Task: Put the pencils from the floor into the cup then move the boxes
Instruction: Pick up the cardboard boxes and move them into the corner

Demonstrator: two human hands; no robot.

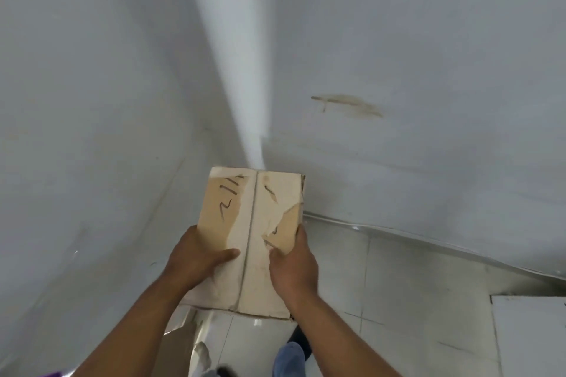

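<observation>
A worn cardboard box [245,217] with torn white tape and dark scrawled marks on its top is held in front of me, close to a corner of two white walls. My left hand [196,257] grips its left side with the thumb lying across the top. My right hand [292,266] grips its right side near a torn flap. The box is off the floor. No pencils or cup are in view.
White walls [398,40] meet at a corner straight ahead, with a brown stain on the right one. Pale floor tiles [382,285] spread below right. A white board [530,333] lies at the lower right. Another piece of cardboard [177,346] sits low by my legs.
</observation>
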